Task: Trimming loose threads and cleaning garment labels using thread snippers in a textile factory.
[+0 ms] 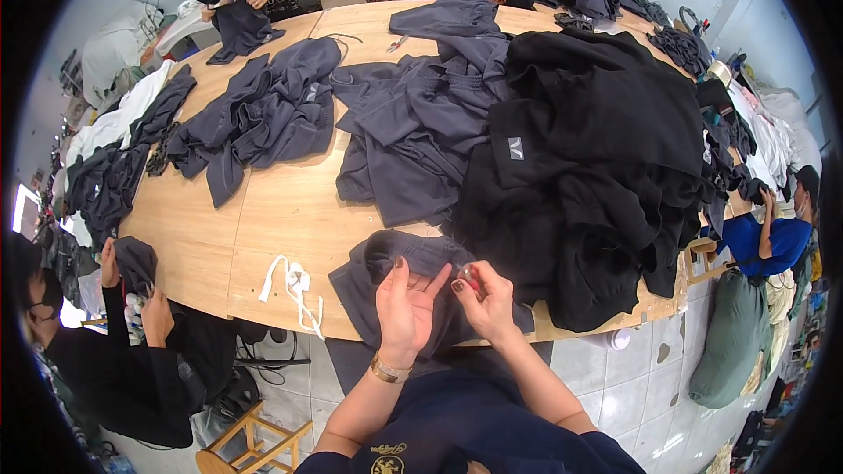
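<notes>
My left hand is open over a dark grey garment at the table's near edge. Its palm is turned up, the thumb raised and the fingers stretched toward my right hand. Close beside it my right hand is closed on a small red thing, mostly covered by the fingers, so its kind is unclear. The gathered waistband of the grey garment lies just beyond my fingertips. Part of the garment hangs over the edge toward my lap.
A large black garment heap lies right, grey garments ahead and left. White drawstrings lie near my left arm, small snips farther off. Co-workers handle cloth around the wooden table. A wooden stool stands lower left.
</notes>
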Available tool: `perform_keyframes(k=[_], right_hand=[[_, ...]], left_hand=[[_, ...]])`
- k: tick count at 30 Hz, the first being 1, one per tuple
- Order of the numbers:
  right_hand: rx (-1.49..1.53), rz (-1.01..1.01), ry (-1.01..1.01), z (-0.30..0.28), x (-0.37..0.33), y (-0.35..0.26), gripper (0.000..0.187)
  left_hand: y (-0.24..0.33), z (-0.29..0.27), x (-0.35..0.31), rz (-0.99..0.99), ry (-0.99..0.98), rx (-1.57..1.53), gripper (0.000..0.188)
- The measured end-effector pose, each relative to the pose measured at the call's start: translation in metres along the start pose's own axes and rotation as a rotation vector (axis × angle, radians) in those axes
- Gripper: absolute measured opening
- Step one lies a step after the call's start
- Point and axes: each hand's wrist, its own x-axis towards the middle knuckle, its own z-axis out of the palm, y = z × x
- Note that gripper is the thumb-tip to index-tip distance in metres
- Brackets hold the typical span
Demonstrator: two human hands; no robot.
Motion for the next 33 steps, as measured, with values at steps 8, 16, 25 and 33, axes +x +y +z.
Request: perform_keyframes(k=[8, 16, 25, 33], right_hand=[[-0.317, -0.121, -0.116, -0.004, 0.009, -0.007, 0.026], [-0.359, -0.166, -0.147, -0.005, 0.014, -0.01, 0.026], [-0.202, -0.044, -0.136, -0.007, 0.014, -0.005, 0.016], [0.261, 0.116, -0.011, 0.01, 0.026, -0.009, 0.018]], left_hand=[[-0.001, -0.003, -0.001, 0.003, -0.034, 0.029, 0.027], [-0.004, -0.001, -0.004, 0.031, -0.039, 0.07, 0.028], [-0.006, -0.001, -0.005, 0.057, -0.057, 0.121, 0.028], [-0.02, -0.006, -0.01, 0.125, -0.102, 0.189, 0.02]])
